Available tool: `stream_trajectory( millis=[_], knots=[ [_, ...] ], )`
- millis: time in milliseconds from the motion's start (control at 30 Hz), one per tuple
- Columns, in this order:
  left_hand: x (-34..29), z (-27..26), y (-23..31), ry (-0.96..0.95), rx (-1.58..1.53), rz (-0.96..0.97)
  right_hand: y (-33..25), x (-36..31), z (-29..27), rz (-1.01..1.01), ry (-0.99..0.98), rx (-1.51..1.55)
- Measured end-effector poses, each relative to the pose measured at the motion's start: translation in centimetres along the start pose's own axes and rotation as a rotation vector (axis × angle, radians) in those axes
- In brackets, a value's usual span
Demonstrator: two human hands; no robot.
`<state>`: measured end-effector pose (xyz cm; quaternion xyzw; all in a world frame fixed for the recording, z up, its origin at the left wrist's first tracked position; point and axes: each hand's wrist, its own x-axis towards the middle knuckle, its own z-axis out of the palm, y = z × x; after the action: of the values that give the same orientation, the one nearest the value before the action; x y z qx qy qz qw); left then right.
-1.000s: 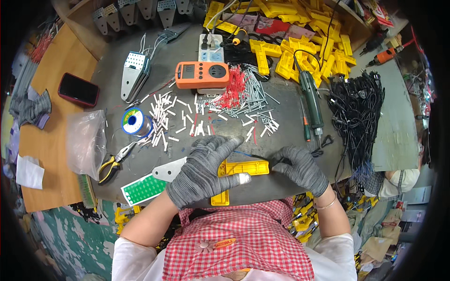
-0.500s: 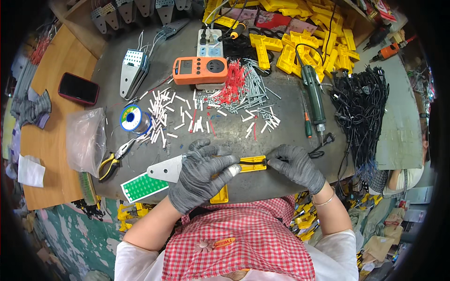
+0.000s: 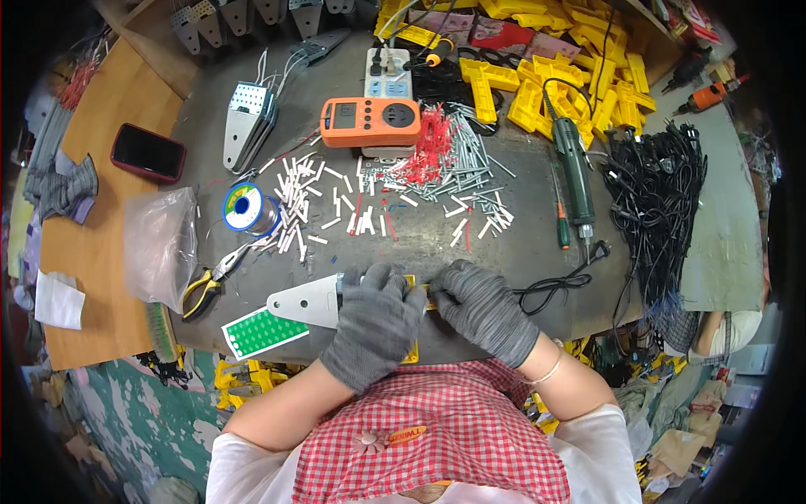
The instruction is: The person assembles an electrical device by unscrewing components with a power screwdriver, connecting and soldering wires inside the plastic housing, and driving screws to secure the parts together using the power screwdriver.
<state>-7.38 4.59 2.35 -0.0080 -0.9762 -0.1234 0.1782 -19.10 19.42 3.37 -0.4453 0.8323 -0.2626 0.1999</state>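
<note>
My left hand (image 3: 375, 323), in a grey knit glove, is closed over a yellow plastic housing (image 3: 411, 354), most of which lies hidden under it. My right hand (image 3: 487, 311), gloved alike, has its fingers bent in close to the left fingertips, by the housing's short arm (image 3: 431, 296). From its far side a black power cord (image 3: 546, 291) runs out to a plug on the table; the end at the fingers is hidden. A silver metal plate (image 3: 306, 302) with holes sticks out left of my left hand, overlapping a green patterned card (image 3: 267, 333).
Beyond my hands lie white sleeves (image 3: 294, 197), red pieces (image 3: 432, 147) and screws (image 3: 478, 160). An orange meter (image 3: 369, 123), solder spool (image 3: 249, 210) and pliers (image 3: 214, 281) stand around. A green electric screwdriver (image 3: 573, 176) and black cords (image 3: 655, 210) lie right, yellow housings (image 3: 546, 92) far back.
My right hand has moved left toward my left hand, drawing the cord along. The yellow housing's arm, plainly visible between the hands before, is now mostly covered. The view has shifted slightly.
</note>
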Motion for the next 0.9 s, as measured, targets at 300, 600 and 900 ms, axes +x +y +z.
stream_trajectory(
  millis=[300,600,900],
  knots=[
    [-5.7,-1.3,-0.2,-0.095,0.072,0.219,-2.6,2.5,0.3,0.063,-0.142,0.187],
    [-4.6,-1.0,0.1,-0.092,-0.011,0.144,-1.2,4.6,0.8,-0.093,-0.051,0.172],
    [-4.6,-0.9,-0.3,-0.084,-0.131,0.203,12.5,21.5,-9.1,0.393,0.674,-0.306]
  ],
)
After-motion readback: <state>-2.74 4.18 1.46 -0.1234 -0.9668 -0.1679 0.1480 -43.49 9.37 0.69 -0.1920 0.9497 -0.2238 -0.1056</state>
